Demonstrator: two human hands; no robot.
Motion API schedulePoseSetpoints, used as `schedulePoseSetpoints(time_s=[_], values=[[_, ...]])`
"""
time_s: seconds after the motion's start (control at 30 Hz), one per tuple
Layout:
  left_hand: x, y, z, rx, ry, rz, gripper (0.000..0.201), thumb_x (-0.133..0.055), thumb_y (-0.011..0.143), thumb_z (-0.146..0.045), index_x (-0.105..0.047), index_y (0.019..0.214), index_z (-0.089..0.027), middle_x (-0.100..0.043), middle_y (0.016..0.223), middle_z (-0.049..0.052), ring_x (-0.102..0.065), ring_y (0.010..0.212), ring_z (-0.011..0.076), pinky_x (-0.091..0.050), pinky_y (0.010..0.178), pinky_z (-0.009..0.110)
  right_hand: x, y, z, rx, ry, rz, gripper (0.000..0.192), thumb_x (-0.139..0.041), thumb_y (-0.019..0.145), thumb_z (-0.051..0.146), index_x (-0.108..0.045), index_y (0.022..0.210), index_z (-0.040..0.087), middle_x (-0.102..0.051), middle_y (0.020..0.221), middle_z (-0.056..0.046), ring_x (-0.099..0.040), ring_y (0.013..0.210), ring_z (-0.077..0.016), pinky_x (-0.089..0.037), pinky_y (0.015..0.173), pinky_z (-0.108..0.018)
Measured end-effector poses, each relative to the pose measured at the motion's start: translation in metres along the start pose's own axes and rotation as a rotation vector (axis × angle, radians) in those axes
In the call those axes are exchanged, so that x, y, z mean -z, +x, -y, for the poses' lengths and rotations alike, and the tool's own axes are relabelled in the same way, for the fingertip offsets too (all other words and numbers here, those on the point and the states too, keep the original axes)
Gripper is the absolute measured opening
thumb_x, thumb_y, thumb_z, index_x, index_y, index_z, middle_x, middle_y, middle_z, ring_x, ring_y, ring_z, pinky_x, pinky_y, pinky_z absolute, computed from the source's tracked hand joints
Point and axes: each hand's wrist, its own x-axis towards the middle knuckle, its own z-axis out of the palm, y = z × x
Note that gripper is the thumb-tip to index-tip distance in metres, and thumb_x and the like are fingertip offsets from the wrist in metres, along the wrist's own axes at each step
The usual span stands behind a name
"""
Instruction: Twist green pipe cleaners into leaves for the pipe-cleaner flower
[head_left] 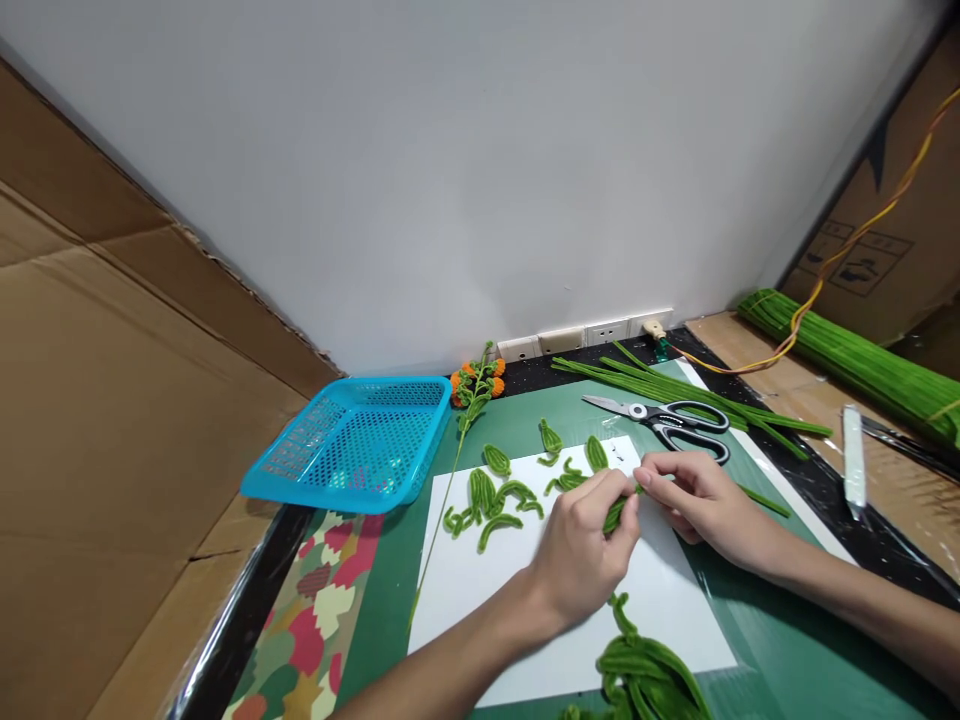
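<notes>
My left hand [581, 550] is closed around a looped green pipe-cleaner leaf [613, 516], mostly hidden by the fingers. Close beside it, my right hand [697, 500] pinches the leaf's tip between thumb and forefinger. A straight green pipe-cleaner end [765, 501] shows beyond the right hand; whether it joins the held piece is hidden. Both hands are above a white sheet of paper [517, 600]. Finished-looking leaves [482, 492] and short curled pieces [499, 528] lie on the paper to the left. A pile of bent green pipe cleaners [649, 675] sits at the near edge.
Scissors [660, 415] lie partly spread behind my right hand, near long green pipe cleaners [675, 385]. A blue basket [352, 440] stands left, beside an orange-and-green flower stem [472, 395]. Right are a white-handled cutter [853, 460], a green bundle [862, 360] and a yellow cord [847, 245].
</notes>
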Motion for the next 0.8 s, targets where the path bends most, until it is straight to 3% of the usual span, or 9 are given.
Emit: schedulePoseSetpoints(time_s=[0.27,0.4,0.6,0.67,0.8], values=[[-0.003,0.000,0.002,-0.068,0.041,-0.042,0.015,-0.048,0.107,-0.020,-0.054,0.093,-0.021,-0.055,0.083,-0.002,-0.050,0.073,0.0136,-0.039,0.069,0.026,0.003,0.004,-0.002,-0.081,0.043,0.032,0.052,-0.067,0.095,0.065,-0.053,0.073,0.020,-0.039,0.047,0.009,-0.032,0.038,-0.0063,-0.022,0.037,-0.019],[-0.003,0.000,0.006,-0.145,0.148,-0.050,0.016,-0.049,0.106,-0.015,-0.052,0.091,-0.020,-0.056,0.082,-0.002,-0.053,0.071,0.0126,-0.041,0.068,0.024,-0.002,0.005,-0.002,-0.192,0.219,0.055,0.057,-0.072,0.089,0.069,-0.048,0.067,0.022,-0.033,0.044,0.011,-0.023,0.035,-0.0045,-0.020,0.033,-0.018],[-0.003,-0.005,0.011,-0.619,0.835,-0.054,0.018,-0.044,0.103,-0.007,-0.060,0.102,-0.015,-0.062,0.082,0.002,-0.055,0.063,0.0173,-0.028,0.049,0.032,-0.007,-0.001,0.008,-0.355,0.429,0.060,0.060,-0.081,0.082,0.065,-0.044,0.062,0.022,-0.024,0.048,0.014,-0.011,0.038,-0.0028,-0.016,0.030,-0.018],[-0.005,-0.006,0.011,-0.606,0.901,-0.081,0.017,-0.045,0.103,-0.007,-0.061,0.104,-0.014,-0.063,0.082,0.002,-0.057,0.065,0.0183,-0.028,0.050,0.032,-0.005,-0.001,0.009,-0.336,0.386,0.054,0.060,-0.080,0.082,0.066,-0.043,0.062,0.023,-0.024,0.049,0.014,-0.012,0.038,-0.0028,-0.017,0.031,-0.018],[-0.007,-0.006,0.008,-0.367,0.659,-0.103,0.017,-0.046,0.106,-0.016,-0.059,0.095,-0.017,-0.061,0.080,0.001,-0.056,0.064,0.0170,-0.032,0.055,0.033,0.002,0.000,0.009,-0.164,0.097,0.047,0.057,-0.074,0.088,0.066,-0.046,0.064,0.022,-0.032,0.052,0.010,-0.025,0.039,-0.0053,-0.018,0.036,-0.021]])
